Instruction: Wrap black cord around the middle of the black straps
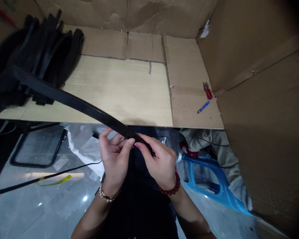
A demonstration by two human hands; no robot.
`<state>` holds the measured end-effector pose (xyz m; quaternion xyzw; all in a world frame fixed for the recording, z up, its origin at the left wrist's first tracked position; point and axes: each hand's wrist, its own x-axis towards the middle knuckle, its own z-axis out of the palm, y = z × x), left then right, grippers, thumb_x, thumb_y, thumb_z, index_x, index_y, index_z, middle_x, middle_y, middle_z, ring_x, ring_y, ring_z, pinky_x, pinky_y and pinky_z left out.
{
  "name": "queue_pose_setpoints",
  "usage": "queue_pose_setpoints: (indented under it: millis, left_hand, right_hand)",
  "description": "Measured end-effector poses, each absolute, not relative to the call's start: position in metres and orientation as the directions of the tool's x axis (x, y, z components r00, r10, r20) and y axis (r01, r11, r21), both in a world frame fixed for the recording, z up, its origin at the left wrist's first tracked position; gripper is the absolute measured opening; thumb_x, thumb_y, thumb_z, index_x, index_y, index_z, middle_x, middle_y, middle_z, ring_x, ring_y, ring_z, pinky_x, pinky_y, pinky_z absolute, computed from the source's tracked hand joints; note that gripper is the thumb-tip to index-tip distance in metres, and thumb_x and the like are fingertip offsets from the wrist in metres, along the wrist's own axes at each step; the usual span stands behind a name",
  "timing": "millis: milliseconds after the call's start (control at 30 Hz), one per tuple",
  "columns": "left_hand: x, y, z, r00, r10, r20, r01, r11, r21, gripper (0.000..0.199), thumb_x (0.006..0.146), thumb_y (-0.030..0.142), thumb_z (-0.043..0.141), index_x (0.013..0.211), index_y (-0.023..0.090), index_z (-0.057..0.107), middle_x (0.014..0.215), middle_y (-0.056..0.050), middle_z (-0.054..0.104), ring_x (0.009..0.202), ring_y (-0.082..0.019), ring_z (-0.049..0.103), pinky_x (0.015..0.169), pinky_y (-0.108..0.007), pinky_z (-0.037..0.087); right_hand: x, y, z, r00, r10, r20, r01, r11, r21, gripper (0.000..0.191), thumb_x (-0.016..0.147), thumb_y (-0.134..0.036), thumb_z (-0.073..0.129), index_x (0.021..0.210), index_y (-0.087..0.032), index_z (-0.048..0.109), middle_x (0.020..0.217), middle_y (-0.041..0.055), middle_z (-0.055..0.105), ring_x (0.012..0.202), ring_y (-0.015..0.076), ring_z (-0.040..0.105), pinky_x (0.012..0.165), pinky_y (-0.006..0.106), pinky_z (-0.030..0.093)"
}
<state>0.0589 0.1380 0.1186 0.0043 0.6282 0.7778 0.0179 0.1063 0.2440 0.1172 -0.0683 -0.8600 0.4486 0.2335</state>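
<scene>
A long, slightly curved black strip (pixel 89 109) runs from the pile at upper left down to my hands, near the table's front edge. Its near end lies between the fingers of my right hand (pixel 160 159), which is closed on it. Just to the left, my left hand (pixel 116 156) pinches the same strip, with the thumb on top and the fingers curled underneath. Whether it is stiff plastic or a strap I cannot tell. More dark, curved pieces (pixel 48 56) are heaped at the table's left end, blurred.
Cardboard walls (pixel 261 132) enclose the cardboard-covered tabletop (pixel 119 86). Red thread snips (pixel 207 91) and a blue pen-like item (pixel 203 107) lie at its right. Below are a blue plastic stool (pixel 219 176), another person's leg (pixel 221 149), white plastic sheeting (pixel 84 139) and a black cable (pixel 40 178).
</scene>
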Motion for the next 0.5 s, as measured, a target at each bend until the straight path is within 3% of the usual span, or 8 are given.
queue_pose_setpoints:
  millis: [100, 233, 333, 500]
  left_hand:
    - [0.060, 0.138, 0.109, -0.986, -0.028, 0.166, 0.168, -0.133, 0.977, 0.047, 0.077, 0.012, 0.075, 0.110, 0.028, 0.044, 0.075, 0.008, 0.070, 0.066, -0.010, 0.071, 0.066, -0.020, 0.059]
    - [0.059, 0.130, 0.091, -0.907, -0.026, 0.420, 0.411, 0.155, 0.898, 0.027, 0.079, 0.012, 0.074, 0.101, 0.023, 0.062, 0.084, 0.004, 0.071, 0.070, -0.009, 0.070, 0.065, -0.017, 0.057]
    - [0.055, 0.123, 0.090, -0.879, 0.095, 0.468, 0.474, 0.283, 0.834, 0.021, 0.082, 0.012, 0.071, 0.099, 0.024, 0.067, 0.088, 0.002, 0.073, 0.074, -0.010, 0.070, 0.070, -0.020, 0.056]
    - [0.046, 0.117, 0.107, -0.837, 0.288, 0.464, 0.541, 0.313, 0.781, 0.009, 0.088, 0.013, 0.063, 0.090, 0.022, 0.062, 0.075, 0.004, 0.066, 0.063, -0.009, 0.063, 0.059, -0.019, 0.050]
  right_hand:
    - [0.105, 0.243, 0.117, -0.878, 0.368, 0.307, -0.067, 0.540, -0.839, 0.015, 0.091, -0.023, 0.064, 0.103, -0.021, 0.072, 0.100, 0.0024, 0.076, 0.087, 0.0153, 0.073, 0.077, 0.023, 0.058]
    - [0.104, 0.243, 0.116, -0.894, 0.421, 0.150, 0.013, 0.358, -0.933, 0.012, 0.089, -0.026, 0.066, 0.099, -0.023, 0.072, 0.095, -0.0007, 0.077, 0.081, 0.0143, 0.072, 0.074, 0.023, 0.058]
    - [0.104, 0.244, 0.115, -0.896, 0.434, 0.099, 0.031, 0.282, -0.959, 0.011, 0.088, -0.027, 0.067, 0.098, -0.025, 0.072, 0.094, -0.0018, 0.077, 0.080, 0.0144, 0.072, 0.071, 0.023, 0.058]
    - [0.106, 0.245, 0.119, -0.891, 0.437, 0.127, 0.013, 0.303, -0.953, 0.010, 0.088, -0.025, 0.067, 0.097, -0.026, 0.072, 0.091, -0.0027, 0.076, 0.077, 0.0130, 0.072, 0.068, 0.021, 0.056]
